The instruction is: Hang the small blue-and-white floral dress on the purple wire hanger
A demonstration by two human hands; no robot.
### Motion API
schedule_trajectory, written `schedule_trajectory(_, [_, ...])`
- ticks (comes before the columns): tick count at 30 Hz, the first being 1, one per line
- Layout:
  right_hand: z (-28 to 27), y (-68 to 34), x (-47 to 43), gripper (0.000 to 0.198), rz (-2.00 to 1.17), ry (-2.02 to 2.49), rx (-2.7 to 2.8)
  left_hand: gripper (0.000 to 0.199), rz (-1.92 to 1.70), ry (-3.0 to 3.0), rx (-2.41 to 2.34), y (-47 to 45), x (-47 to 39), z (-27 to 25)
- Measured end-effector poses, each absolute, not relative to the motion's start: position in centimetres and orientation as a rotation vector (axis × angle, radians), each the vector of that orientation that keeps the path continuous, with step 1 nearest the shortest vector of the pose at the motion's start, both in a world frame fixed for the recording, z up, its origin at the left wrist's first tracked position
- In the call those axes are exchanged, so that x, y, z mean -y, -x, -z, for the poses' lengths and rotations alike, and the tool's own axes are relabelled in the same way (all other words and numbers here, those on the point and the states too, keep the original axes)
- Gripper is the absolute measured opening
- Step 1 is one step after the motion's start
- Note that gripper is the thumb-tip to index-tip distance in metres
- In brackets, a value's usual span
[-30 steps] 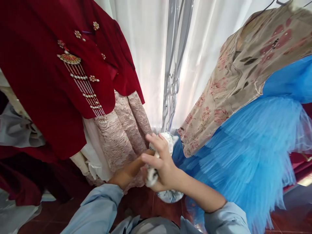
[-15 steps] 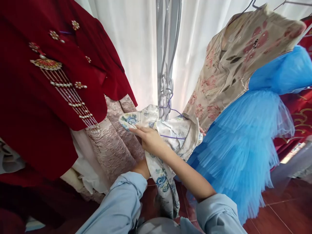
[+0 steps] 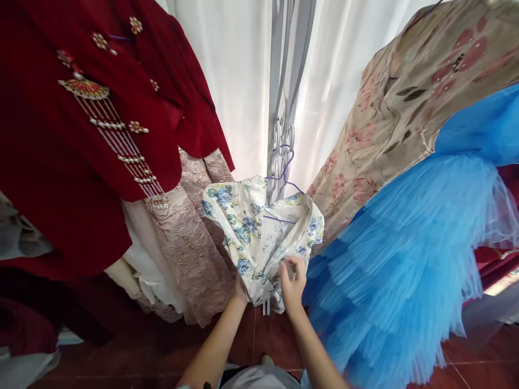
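Observation:
A white blouse with blue flowers (image 3: 247, 221) hangs on a thin purple hanger (image 3: 286, 175) in front of me. Its V neckline faces me, and the hanger's lower bar shows inside it. At the lower left side of the blouse, my left hand (image 3: 240, 290) is closed on the cloth, its fingers mostly hidden behind the fabric. My right hand (image 3: 294, 281) is at the lower right front, fingers curled on the cloth, with thumb and forefinger bent toward each other.
Left hangs a dark red jacket (image 3: 162, 108) with a beaded fan ornament (image 3: 87, 89), above a pinkish textured skirt (image 3: 178, 237). A beige floral dress (image 3: 365, 151) and a blue tulle dress (image 3: 409, 243) hang right. Behind are a grey stand (image 3: 277, 54) and white curtain (image 3: 231, 70).
My forearms were crossed over the bunched blouse; now they are apart. Both hands have moved down to its lower sides, and the blouse hangs flatter with its front spread toward me.

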State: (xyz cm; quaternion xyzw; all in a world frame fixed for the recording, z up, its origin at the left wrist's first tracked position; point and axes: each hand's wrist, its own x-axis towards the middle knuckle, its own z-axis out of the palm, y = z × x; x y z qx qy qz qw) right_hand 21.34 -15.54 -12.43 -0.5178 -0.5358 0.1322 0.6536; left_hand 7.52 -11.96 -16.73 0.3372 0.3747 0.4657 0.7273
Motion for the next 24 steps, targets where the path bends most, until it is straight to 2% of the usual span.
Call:
schedule_trajectory(2, [15.6, -21.6, 16.5, 0.016, -0.498, 1.283, 1.131, 0.113, -1.021, -0.673, -0.738, -6.0, 13.5, 17.9])
schedule_trajectory(3, [16.7, -21.4, 16.7, 0.021, -0.628, 1.292, 1.153, 0.111, -1.01, -0.667, -0.694, -5.5, 14.2, 18.4])
schedule_trajectory(5, [18.0, -21.1, 16.7, 0.031, -0.826, 1.265, 1.201, 0.099, -1.012, -0.735, -0.688, -5.5, 15.4, 19.0])
schedule_trajectory(9, [18.1, -21.4, 15.5, 0.037, -0.916, 1.278, 1.249, 0.072, -1.172, -0.873, -0.938, -7.8, 16.9, 19.0])
schedule_trajectory(14, [18.8, -22.4, 15.3, 0.048, -1.079, 1.288, 1.424, 0.065, -1.22, -0.906, -1.034, -10.0, 17.5, 18.4])
schedule_trajectory(18, [20.0, -21.9, 16.6, 0.04, -0.999, 1.371, 1.4, 0.054, -1.384, -0.876, -1.165, -10.5, 17.0, 18.9])
schedule_trajectory(24, [19.5, -22.8, 16.5, 0.035, -0.854, 1.45, 1.382, 0.046, -1.352, -0.908, -1.237, -9.7, 16.2, 19.9])
